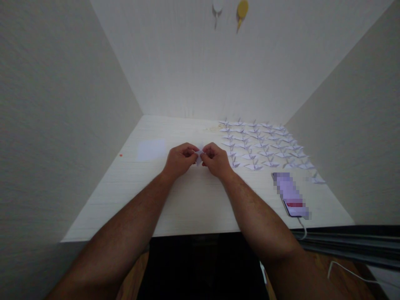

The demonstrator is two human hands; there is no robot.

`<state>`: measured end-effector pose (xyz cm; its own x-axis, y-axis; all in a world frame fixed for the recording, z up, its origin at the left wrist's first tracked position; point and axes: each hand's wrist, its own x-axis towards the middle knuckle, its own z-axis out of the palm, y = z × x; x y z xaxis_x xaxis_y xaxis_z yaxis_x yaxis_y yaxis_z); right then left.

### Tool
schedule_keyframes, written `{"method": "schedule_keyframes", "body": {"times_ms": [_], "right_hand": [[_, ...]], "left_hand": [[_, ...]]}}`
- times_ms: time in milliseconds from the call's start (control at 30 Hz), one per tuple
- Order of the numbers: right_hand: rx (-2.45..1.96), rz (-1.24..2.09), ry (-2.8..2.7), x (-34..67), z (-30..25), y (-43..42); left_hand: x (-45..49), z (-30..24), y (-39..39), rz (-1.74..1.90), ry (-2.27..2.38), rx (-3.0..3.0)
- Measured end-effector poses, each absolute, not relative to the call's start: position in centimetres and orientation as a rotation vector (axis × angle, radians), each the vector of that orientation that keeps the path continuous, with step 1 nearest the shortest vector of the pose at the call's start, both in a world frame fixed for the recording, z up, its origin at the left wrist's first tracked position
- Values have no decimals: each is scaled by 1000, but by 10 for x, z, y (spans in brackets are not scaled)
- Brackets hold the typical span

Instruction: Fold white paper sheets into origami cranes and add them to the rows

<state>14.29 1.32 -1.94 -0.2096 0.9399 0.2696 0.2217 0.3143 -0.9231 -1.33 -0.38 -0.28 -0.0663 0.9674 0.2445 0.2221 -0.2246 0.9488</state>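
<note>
Small white paper (199,158), apparently folded.

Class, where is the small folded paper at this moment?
In the head view, the folded paper is near the middle, held between the left hand and right hand, left of the rows of paper birds.

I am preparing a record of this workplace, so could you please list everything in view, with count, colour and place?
Table: one, whitish, centre
Walls: three, pale grey, back and sides
Hooks: two, white and yellow, back wall
Folded paper: one, white, centre, pinched
Paper cranes: about thirty, white, table's right rear
Paper sheet: one or a stack, white, table's left
Red speck: one, red, table's left edge
Phone: one, purplish blurred screen, table's right front
Cable: two visible stretches, white, lower right
Dark strips: several, blackish, below table, right
Floor: one, brown, bottom
Clothing: black, bottom centre
Forearms: two, bare, front
Left hand: one, bare, centre
Right hand: one, bare, centre
</note>
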Motion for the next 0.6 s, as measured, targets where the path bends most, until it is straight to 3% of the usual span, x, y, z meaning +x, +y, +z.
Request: {"method": "schedule_keyframes", "body": {"times_ms": [600], "right_hand": [[-918,1160,-1443,143,-14,15]], "left_hand": [[-9,-7,-2,1422,1132,1100]]}}
